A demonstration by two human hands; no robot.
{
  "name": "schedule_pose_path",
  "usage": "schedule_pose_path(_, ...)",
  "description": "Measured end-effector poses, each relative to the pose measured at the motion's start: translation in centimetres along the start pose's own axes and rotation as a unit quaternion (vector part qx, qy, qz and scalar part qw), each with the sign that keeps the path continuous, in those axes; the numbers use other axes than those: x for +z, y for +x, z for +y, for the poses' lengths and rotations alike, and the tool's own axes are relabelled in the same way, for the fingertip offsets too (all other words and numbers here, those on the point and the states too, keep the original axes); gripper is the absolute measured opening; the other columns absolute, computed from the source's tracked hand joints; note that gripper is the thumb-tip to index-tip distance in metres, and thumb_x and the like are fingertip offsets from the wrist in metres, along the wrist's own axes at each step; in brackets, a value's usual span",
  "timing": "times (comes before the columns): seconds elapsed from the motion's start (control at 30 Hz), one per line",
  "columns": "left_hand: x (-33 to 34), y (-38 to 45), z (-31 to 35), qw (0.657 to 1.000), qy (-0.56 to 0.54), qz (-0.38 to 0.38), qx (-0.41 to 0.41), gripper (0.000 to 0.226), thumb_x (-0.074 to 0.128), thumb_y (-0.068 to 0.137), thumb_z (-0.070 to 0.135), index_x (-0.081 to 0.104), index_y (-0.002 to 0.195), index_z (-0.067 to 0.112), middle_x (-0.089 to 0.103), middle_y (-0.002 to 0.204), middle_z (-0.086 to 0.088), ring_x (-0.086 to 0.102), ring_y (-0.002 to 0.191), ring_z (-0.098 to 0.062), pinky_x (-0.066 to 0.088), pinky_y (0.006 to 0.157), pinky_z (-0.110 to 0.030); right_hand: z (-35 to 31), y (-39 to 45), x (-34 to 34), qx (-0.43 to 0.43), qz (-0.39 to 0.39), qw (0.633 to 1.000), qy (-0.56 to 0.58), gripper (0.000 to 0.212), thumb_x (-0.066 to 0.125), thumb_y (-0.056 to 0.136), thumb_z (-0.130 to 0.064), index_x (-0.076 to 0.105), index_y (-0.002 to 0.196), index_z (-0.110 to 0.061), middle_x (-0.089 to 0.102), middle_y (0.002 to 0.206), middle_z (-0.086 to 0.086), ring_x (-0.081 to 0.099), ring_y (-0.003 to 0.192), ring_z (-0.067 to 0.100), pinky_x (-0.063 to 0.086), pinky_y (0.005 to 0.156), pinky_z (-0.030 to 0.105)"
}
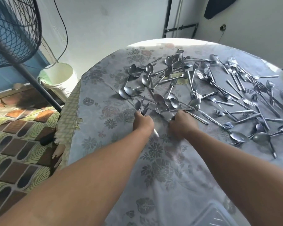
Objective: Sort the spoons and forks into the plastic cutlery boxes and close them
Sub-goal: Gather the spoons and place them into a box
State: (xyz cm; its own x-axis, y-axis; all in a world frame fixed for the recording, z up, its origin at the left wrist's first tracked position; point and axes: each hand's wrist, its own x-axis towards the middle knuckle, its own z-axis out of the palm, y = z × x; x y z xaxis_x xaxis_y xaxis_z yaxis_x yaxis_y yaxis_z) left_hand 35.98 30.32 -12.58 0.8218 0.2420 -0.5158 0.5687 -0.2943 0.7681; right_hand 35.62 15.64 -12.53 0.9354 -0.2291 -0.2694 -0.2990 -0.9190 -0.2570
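The left hand [142, 122] is gripping a bunch of spoons [141, 106] upright, stockpiling; the right hand [181, 123] is closing on another spoon [175, 103].

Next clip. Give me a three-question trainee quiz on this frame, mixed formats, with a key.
1. True or false: the left hand holds nothing.
2. Multiple choice: where do most forks lie? A) on the right side of the table; B) on the floor; C) inside the white bucket.
3. Fill in: the clear plastic box sits at the table's ____ edge, nearest the person.

Key: 1 false, it grips a bundle of spoons. 2 A. 3 near. The right hand reaches into the spoon pile; its grip is hidden.
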Motion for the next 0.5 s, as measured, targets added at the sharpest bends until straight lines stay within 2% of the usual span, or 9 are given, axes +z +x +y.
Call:
schedule_pose_path(0.07, -0.4, -0.6, -0.2, 1.000, -0.016, -0.005, 0.000, 0.029, 0.033, 0.104, 0.020, 0.042, 0.131, 0.015, 0.071, 0.108, -0.010, 0.066, 0.092, -0.027, 0.049, 0.075, -0.036, 0.3, -0.2, 0.2, -0.003, -0.014, 1.000, 0.026, 0.012, 0.053, 0.093, -0.017, 0.055, 0.103, -0.010, 0.065, 0.098, 0.009, 0.060, 0.079, 0.024, 0.043, 0.060, 0.031)
schedule_pose_path(0.17, -0.9, -1.9, 0.0, 0.999, -0.048, -0.009, 0.009, 0.019, 0.031, 0.109, 0.021, 0.042, 0.123, 0.016, 0.070, 0.083, -0.001, 0.057, 0.071, -0.012, 0.035, 0.058, -0.029, 0.7, -1.3, 0.1, 0.012, -0.069, 0.986, 0.154, 0.011, 0.062, 0.095, -0.014, 0.058, 0.103, -0.009, 0.065, 0.084, 0.006, 0.060, 0.067, 0.020, 0.040, 0.048, 0.026)
schedule_pose_path(0.27, -0.5, -3.3, 0.2, 0.995, -0.102, -0.004, 0.007, 0.022, 0.036, 0.108, 0.021, 0.047, 0.126, 0.014, 0.070, 0.079, 0.000, 0.058, 0.070, -0.012, 0.036, 0.060, -0.027, 1.9, -2.8, -0.4, 0.040, -0.101, 0.962, 0.249, 0.009, 0.064, 0.092, -0.007, 0.064, 0.088, 0.001, 0.056, 0.066, 0.012, 0.047, 0.051, 0.021, 0.034, 0.045, 0.022)
schedule_pose_path(0.37, 0.5, -5.4, 0.6, 0.985, -0.174, -0.004, -0.010, 0.023, 0.040, 0.107, 0.023, 0.054, 0.121, 0.011, 0.071, 0.070, 0.002, 0.061, 0.075, -0.019, 0.046, 0.072, -0.031, 3.6, -4.1, -1.4, 0.045, -0.111, 0.943, 0.310, 0.016, 0.067, 0.089, -0.006, 0.065, 0.084, 0.010, 0.056, 0.061, 0.015, 0.049, 0.056, 0.024, 0.040, 0.049, 0.030)
schedule_pose_path(0.5, 2.2, -9.8, 0.9, 0.968, -0.247, -0.016, -0.031, 0.026, 0.043, 0.108, 0.032, 0.058, 0.096, 0.015, 0.074, 0.079, -0.004, 0.049, 0.053, -0.013, 0.036, 0.051, -0.023, 5.8, -6.4, -3.1, 0.023, -0.097, 0.920, 0.379, 0.016, 0.066, 0.095, -0.007, 0.066, 0.081, 0.000, 0.055, 0.059, 0.010, 0.049, 0.052, 0.022, 0.039, 0.048, 0.025)
